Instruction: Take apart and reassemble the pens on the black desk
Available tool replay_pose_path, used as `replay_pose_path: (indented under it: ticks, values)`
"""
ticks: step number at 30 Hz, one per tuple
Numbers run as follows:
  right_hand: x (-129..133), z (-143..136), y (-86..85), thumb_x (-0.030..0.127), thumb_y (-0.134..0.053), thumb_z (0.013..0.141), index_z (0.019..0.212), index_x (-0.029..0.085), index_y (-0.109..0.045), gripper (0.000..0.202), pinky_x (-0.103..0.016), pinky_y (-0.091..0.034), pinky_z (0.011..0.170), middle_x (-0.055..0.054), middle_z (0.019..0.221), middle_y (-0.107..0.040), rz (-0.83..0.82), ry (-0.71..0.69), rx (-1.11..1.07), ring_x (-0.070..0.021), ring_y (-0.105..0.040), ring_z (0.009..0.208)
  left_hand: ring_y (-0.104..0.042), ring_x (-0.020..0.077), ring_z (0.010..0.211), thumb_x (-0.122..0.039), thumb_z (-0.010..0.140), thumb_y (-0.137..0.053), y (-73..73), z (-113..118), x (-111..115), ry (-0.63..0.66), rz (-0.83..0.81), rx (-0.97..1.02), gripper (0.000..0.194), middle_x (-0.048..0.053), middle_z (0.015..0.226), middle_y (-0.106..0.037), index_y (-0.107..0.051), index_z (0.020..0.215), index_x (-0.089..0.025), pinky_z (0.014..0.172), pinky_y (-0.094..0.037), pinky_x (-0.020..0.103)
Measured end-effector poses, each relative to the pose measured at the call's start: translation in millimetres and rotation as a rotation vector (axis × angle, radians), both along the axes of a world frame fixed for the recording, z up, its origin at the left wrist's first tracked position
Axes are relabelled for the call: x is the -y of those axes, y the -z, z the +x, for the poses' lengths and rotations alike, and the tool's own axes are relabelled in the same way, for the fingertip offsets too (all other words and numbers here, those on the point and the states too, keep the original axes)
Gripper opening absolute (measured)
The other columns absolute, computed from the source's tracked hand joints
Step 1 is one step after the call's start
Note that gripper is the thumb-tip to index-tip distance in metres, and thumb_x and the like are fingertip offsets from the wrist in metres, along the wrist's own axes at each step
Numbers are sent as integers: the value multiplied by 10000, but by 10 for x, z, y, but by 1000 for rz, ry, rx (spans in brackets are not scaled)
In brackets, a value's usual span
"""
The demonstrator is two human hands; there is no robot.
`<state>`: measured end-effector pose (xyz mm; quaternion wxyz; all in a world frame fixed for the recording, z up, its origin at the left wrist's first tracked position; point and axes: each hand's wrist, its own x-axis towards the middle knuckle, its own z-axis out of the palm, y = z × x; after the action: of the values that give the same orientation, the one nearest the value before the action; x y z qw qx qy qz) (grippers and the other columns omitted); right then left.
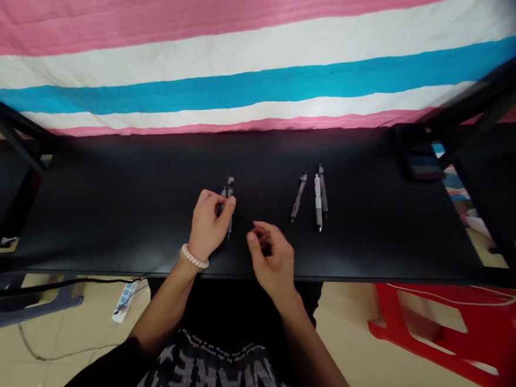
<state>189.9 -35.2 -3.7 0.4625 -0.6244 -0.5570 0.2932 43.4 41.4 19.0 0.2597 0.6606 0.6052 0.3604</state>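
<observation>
Currently, your left hand [211, 217] is covering part of two pens [231, 187] on the black table [129, 190]; whether it is gripping them, I cannot tell. Your right hand [275, 257] is curling loosely nearby, leaving a narrow gap. Three more pens [318, 201] are lying farther right, two side by side.

Illumination is soft and moderate, its source outside the view; the striped cloth [248, 52] beyond the far edge of the tabletop [129, 185] appears brightest, whereas the black surface reads dark with a faint sheen. Wide-angle distortion bows the stripes, and shading deepens toward the right-hand corners of the view. Fine detail on the pens [318, 201] is indistinct, and the red stool [506, 329] off the near right corner is blurred.
</observation>
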Motion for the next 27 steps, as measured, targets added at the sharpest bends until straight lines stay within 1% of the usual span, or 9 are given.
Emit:
replay_pose_path:
  ticks: [4,7,9,11,13,18,22,24,27]
  values:
    - [-33,-252,-166,435,-576,973,1228,190,-618,356,-273,-581,606,-36,834,-751,-131,-242,-484,-145,-695,654,-473,77,537,-466,998,-537,-140,-17,151,-91,-45,443,319,-13,723,-533,-620,844,-200,494,-402,210]
    - [-62,-380,-247,447,-570,977,1183,187,-673,347,-236,-553,508,6,679,-705,-147,-235,-647,-119,-648,525,-344,42,345,-509,993,-532,-195,27,295,-71,-211,774,304,-75,590,-477,-597,891,-230,341,-302,194]
    - [-59,-415,-264,437,-599,962,1146,181,-712,335,-210,-502,443,18,631,-675,-154,-195,-694,-100,-599,473,-460,36,383,-488,969,-592,-204,28,341,-77,-195,888,278,-54,647,-583,-636,905,-221,387,-404,170]
    - [-32,-407,-250,416,-640,939,1075,173,-749,300,-190,-452,407,27,602,-646,-157,-157,-700,-80,-550,443,-663,72,613,-453,937,-660,-209,-5,342,-85,-138,953,255,16,854,-721,-694,982,-205,602,-560,181]
    - [13,-374,-217,391,-653,935,1011,173,-772,259,-180,-416,391,38,574,-617,-156,-134,-665,-66,-509,421,-738,130,803,-420,911,-707,-216,-47,321,-77,-147,1014,280,67,983,-767,-717,1075,-193,761,-610,245]
    - [95,-320,-104,263,-602,976,1058,207,-782,205,-221,-508,468,23,618,-644,54,-67,-300,-91,-564,470,-765,156,751,-361,843,-787,-213,-23,301,-187,-224,1108,245,80,910,-798,-742,968,-155,693,-631,256]
    - [72,-299,-35,156,-651,925,1021,266,-789,201,-310,-630,706,-51,921,-750,402,20,-34,-167,-722,790,-770,165,763,-368,770,-846,-178,34,304,-281,-248,1183,286,89,904,-802,-740,910,-141,716,-635,269]
    - [63,-285,-31,197,-708,893,1081,269,-765,209,-339,-647,749,-73,1076,-737,384,37,-83,-197,-730,916,-770,165,778,-368,754,-857,-166,34,300,-309,-253,1209,299,90,909,-801,-737,907,-141,734,-633,274]
    - [71,-275,-61,253,-684,923,1160,249,-729,242,-304,-646,657,-54,990,-728,169,2,-262,-159,-722,765,-768,163,792,-368,757,-854,-165,24,299,-315,-233,1231,302,88,912,-799,-732,917,-144,757,-629,283]
